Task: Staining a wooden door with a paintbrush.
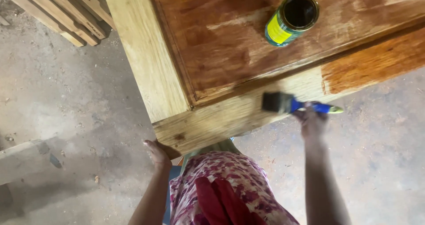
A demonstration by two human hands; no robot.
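We are gripping the blue-handled brush (292, 104) in our right hand (312, 121), its bristles just beyond our fingers on the table (146, 52) edge. Our left hand (158, 153) is cupping the table's near corner; the open tin (292, 18) is standing well beyond the brush.

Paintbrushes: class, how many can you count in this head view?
1: the blue-handled paintbrush in the right hand, bristles against the wooden door's near rail. Others may lie outside the view.

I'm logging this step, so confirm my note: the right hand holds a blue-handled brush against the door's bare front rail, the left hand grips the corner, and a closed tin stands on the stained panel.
One detail is wrong: the head view shows the tin open, lid off, dark liquid inside. The right hand holds the brush at the front rail, and the left hand grips the corner.
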